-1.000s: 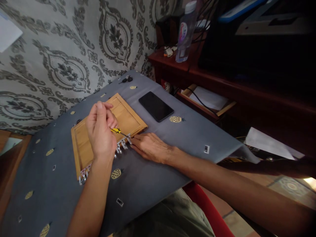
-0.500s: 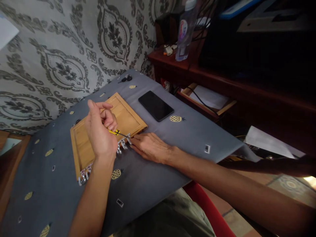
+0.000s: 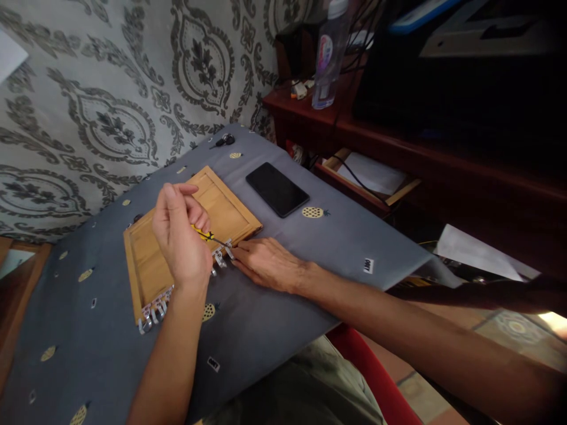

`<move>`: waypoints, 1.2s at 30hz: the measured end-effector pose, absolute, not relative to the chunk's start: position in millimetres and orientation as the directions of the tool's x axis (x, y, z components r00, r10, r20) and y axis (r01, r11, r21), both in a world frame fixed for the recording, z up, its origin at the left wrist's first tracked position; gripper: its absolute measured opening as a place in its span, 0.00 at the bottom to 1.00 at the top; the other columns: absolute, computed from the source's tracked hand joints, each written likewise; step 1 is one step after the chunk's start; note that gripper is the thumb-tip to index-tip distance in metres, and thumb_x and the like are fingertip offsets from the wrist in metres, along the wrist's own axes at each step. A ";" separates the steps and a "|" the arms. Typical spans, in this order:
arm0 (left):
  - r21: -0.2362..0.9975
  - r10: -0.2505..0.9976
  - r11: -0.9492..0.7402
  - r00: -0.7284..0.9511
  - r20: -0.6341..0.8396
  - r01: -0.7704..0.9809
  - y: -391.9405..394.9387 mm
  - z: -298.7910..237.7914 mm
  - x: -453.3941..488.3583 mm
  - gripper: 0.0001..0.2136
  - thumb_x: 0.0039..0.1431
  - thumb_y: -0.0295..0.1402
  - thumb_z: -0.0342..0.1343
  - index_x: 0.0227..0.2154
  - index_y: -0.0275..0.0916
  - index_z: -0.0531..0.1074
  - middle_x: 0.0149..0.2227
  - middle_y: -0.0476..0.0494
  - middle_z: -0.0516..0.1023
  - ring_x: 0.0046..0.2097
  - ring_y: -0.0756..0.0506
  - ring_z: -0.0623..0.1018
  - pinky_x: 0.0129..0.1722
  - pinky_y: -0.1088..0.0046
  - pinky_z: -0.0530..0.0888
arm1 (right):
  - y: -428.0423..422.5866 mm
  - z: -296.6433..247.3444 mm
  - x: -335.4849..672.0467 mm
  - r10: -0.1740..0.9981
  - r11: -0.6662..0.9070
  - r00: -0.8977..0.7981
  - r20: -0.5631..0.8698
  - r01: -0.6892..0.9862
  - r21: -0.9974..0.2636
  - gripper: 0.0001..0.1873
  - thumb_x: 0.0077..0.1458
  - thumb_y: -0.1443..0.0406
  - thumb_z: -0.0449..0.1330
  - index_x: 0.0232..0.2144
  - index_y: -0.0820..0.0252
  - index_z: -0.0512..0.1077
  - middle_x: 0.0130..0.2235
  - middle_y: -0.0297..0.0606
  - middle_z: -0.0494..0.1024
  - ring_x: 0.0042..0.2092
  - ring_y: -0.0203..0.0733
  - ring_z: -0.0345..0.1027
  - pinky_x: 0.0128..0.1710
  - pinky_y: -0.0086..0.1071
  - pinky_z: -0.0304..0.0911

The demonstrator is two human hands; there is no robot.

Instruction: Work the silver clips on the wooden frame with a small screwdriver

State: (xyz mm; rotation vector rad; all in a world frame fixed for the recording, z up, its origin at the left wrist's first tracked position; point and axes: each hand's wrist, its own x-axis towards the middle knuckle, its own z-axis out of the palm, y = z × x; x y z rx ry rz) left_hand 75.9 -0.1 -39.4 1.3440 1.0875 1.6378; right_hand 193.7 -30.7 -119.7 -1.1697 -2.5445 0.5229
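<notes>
A wooden panel with a raised rim (image 3: 225, 198) lies tilted across the table. Along its near edge is a row of small metal hooks (image 3: 220, 260). My left hand (image 3: 183, 239) is above the panel, its fingers curled around the yellow and black handle of a screwdriver (image 3: 204, 234). The screwdriver's shaft slants down to the right, and its tip meets the hook nearest the panel's right corner. At that corner my right hand (image 3: 268, 264) rests on the cloth, with thumb and fingertips closed on this last metal hook. My left wrist and forearm hide the middle of the row.
A black phone (image 3: 277, 189) lies beyond the panel on the grey patterned tablecloth (image 3: 283, 316). Keys (image 3: 225, 140) are near the wall. To the right stand a dark red desk with a clear bottle (image 3: 326, 68) and an open drawer (image 3: 370, 177) holding paper.
My left hand has rolled slightly around the screwdriver handle, while its tip stays at the same hook. My right hand holds its place. The whole view has shifted a little.
</notes>
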 end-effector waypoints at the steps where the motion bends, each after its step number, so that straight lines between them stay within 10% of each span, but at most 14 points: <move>1: 0.932 0.920 -0.361 -0.175 0.350 -0.038 1.4 -39.6 76.4 0.17 0.70 0.47 0.55 0.28 0.45 0.70 0.21 0.55 0.51 0.21 0.50 0.52 0.20 0.71 0.53 | -30.8 -119.3 193.8 0.770 0.605 -0.629 0.108 0.664 -0.440 0.12 0.75 0.66 0.52 0.48 0.65 0.74 0.44 0.46 0.82 0.42 0.44 0.76 0.35 0.36 0.58; 8: 0.883 0.910 -0.411 0.049 0.411 0.227 5.1 -36.4 57.6 0.12 0.69 0.42 0.56 0.30 0.44 0.72 0.22 0.53 0.60 0.25 0.49 0.62 0.27 0.71 0.62 | -31.0 -114.5 194.9 0.765 0.609 -0.640 0.078 0.678 -0.411 0.13 0.75 0.66 0.51 0.49 0.65 0.74 0.45 0.46 0.82 0.43 0.45 0.76 0.35 0.36 0.59; 12: 0.360 0.856 -0.454 0.286 0.431 0.815 -3.6 -17.8 39.2 0.15 0.73 0.44 0.48 0.34 0.43 0.72 0.28 0.46 0.73 0.31 0.45 0.72 0.32 0.68 0.61 | -30.9 -115.9 194.8 0.762 0.615 -0.640 0.101 0.665 -0.424 0.12 0.75 0.67 0.52 0.49 0.66 0.74 0.46 0.47 0.82 0.42 0.44 0.76 0.35 0.35 0.60; 17: -0.215 0.904 -0.266 0.321 0.282 0.940 -12.2 2.5 35.8 0.19 0.74 0.47 0.43 0.33 0.43 0.72 0.20 0.48 0.62 0.22 0.44 0.60 0.29 0.67 0.46 | -31.0 -119.8 194.1 0.765 0.614 -0.631 0.128 0.657 -0.437 0.13 0.75 0.66 0.51 0.48 0.65 0.75 0.45 0.47 0.82 0.41 0.44 0.75 0.36 0.36 0.62; 36: -0.431 0.884 -0.363 0.452 0.120 0.826 -9.1 12.1 33.6 0.19 0.75 0.46 0.43 0.34 0.43 0.73 0.22 0.43 0.74 0.23 0.40 0.74 0.25 0.68 0.49 | -31.1 -117.4 194.0 0.771 0.601 -0.628 0.105 0.664 -0.444 0.13 0.75 0.66 0.51 0.49 0.66 0.75 0.47 0.48 0.82 0.44 0.45 0.77 0.37 0.36 0.62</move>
